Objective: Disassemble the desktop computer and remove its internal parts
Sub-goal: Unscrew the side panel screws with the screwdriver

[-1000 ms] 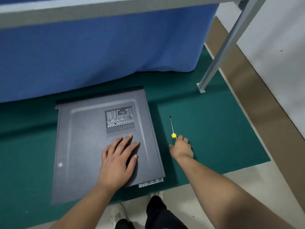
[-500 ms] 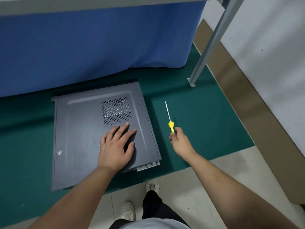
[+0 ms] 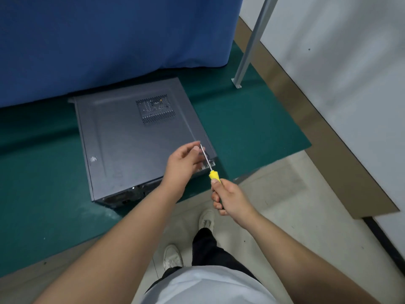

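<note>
Head view: right hand (image 3: 231, 199) grips screwdriver (image 3: 210, 168), left hand (image 3: 183, 160) pinches its shaft above closed computer case (image 3: 131, 141).

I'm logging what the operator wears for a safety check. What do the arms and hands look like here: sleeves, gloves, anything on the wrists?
Both forearms are bare up to the frame's lower edge; no sleeve shows. The left hand and right hand wear no gloves, and no watch, band or ring is visible.

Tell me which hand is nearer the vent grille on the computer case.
Left. The left hand hovers over the computer case, just below the vent grille. The right hand grips the screwdriver beyond the case's near corner.
</note>
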The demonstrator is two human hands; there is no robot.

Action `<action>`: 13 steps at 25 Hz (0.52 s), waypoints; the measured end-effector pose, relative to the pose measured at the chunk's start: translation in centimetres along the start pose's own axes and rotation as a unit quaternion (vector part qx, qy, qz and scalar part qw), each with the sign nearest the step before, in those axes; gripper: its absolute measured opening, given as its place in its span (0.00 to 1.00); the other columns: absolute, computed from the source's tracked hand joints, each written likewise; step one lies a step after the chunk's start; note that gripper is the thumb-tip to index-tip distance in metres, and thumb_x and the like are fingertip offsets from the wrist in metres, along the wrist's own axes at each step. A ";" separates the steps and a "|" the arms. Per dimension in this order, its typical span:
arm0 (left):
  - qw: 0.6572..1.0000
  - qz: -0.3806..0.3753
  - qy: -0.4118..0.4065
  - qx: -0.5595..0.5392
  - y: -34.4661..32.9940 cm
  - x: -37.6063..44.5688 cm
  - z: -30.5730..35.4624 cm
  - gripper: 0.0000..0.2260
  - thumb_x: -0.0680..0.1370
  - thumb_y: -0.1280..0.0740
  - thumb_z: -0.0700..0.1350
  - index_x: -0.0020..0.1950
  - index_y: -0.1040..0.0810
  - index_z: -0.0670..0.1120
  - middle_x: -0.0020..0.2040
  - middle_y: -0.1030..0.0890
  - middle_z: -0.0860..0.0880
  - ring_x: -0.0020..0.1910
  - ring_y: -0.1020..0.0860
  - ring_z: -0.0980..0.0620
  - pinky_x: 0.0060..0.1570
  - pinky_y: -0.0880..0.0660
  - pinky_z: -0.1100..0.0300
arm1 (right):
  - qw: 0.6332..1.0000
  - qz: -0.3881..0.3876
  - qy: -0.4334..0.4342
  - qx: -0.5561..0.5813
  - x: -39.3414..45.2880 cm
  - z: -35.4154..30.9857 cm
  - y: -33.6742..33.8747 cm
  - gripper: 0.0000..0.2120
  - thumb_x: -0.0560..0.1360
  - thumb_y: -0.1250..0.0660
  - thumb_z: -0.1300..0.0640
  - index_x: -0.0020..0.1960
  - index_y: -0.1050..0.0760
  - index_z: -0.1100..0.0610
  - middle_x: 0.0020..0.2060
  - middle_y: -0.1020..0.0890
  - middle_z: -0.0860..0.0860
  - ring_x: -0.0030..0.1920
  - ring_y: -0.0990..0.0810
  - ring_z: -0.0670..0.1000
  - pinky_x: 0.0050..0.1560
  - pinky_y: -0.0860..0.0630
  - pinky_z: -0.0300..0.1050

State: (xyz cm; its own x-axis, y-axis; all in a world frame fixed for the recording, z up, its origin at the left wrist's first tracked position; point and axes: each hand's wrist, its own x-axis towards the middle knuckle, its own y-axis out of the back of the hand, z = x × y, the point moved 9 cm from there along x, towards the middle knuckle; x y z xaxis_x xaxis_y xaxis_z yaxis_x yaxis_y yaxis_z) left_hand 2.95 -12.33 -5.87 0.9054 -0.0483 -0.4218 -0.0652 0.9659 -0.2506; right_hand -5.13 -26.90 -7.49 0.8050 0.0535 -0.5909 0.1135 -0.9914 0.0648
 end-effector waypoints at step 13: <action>0.989 0.009 0.082 -0.119 -1.2 -4.5 -4.6 0.10 0.82 0.32 0.38 0.63 0.19 0.44 0.49 0.15 0.47 0.50 0.16 0.49 0.48 0.18 0.52 | 0.987 -0.017 0.056 -0.150 -1.5 5.4 1.1 0.21 0.84 0.45 0.39 0.48 0.25 0.56 0.34 0.20 0.49 0.35 0.21 0.47 0.37 0.25 0.46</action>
State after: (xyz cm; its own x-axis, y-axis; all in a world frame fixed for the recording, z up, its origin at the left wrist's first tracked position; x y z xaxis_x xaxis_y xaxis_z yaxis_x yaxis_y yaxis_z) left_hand -2.97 -14.42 -7.69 0.8240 -0.0920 -0.5591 -0.1948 0.8806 -0.4319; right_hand -9.36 -28.67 -10.89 0.8549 0.1161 -0.5057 0.2955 -0.9101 0.2906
